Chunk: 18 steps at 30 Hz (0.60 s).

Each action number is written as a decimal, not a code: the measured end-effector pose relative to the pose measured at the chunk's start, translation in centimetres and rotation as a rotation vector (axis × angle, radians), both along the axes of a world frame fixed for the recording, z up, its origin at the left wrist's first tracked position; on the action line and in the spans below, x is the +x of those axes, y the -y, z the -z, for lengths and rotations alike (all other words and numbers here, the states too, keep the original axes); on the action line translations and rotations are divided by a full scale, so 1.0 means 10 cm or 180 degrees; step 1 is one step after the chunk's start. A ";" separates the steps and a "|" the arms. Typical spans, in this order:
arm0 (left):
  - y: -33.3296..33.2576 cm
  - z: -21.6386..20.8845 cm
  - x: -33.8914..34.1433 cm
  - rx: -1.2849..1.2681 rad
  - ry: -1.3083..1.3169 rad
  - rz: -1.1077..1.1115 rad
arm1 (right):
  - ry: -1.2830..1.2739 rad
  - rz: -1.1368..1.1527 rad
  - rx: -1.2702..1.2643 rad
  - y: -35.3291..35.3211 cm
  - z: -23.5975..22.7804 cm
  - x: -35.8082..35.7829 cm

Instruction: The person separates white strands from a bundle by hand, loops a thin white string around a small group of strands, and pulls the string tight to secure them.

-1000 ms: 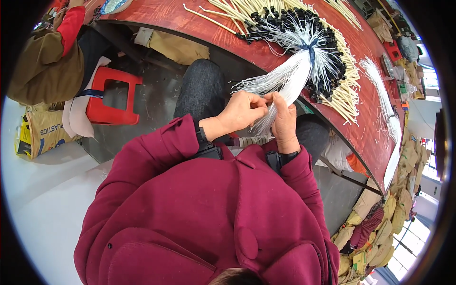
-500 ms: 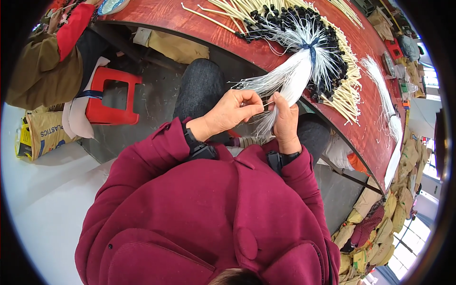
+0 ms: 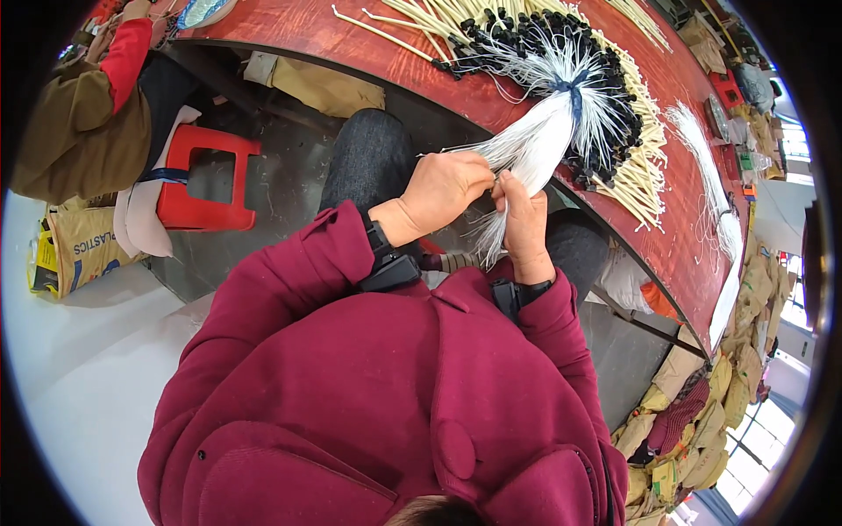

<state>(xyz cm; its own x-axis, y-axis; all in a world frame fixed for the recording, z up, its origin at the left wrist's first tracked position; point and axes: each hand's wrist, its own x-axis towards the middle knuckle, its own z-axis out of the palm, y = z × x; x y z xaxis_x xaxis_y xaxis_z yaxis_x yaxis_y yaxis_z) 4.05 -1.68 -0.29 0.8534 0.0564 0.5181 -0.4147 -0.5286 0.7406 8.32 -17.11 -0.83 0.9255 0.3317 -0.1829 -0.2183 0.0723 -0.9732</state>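
Observation:
A thick bundle of thin white wires [image 3: 542, 145] hangs over the table's near edge toward my lap. A dark blue tie [image 3: 574, 88] is wound around it. Beyond the tie the wires fan out to many black end pieces [image 3: 519, 39] with cream-coloured sticks [image 3: 645, 188] attached. My right hand [image 3: 524, 226] is closed around the loose lower wires, thumb uppermost. Close beside it, my left hand [image 3: 445, 195] is pinched on the wires at the bundle's left side, its fingertips nearly meeting the right thumb. Exactly which strands it grips is hidden.
The red table [image 3: 351, 39] curves across the far side. Another white wire bundle [image 3: 709, 162] lies toward its right end. A red stool [image 3: 206, 180] stands on the left by a seated person [image 3: 88, 131]. Brown sacks [image 3: 680, 421] are piled at the right.
My left hand has moved a little right and up, turning its back upward, with its fingers closer together. My right hand has barely shifted. The person at left has raised an arm slightly.

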 end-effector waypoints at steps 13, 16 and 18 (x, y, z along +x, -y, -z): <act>0.02 -0.05 0.01 -0.0409 -0.0674 0.0253 | 0.0030 -0.0074 -0.0164 0.00 -0.01 -0.01; 0.06 -0.01 0.00 -0.0884 -0.1130 0.0229 | 0.0046 -0.0039 -0.0155 -0.01 -0.01 -0.02; 0.04 0.01 -0.02 -0.0616 -0.1106 0.0191 | 0.0095 -0.0044 -0.0259 -0.01 -0.02 -0.02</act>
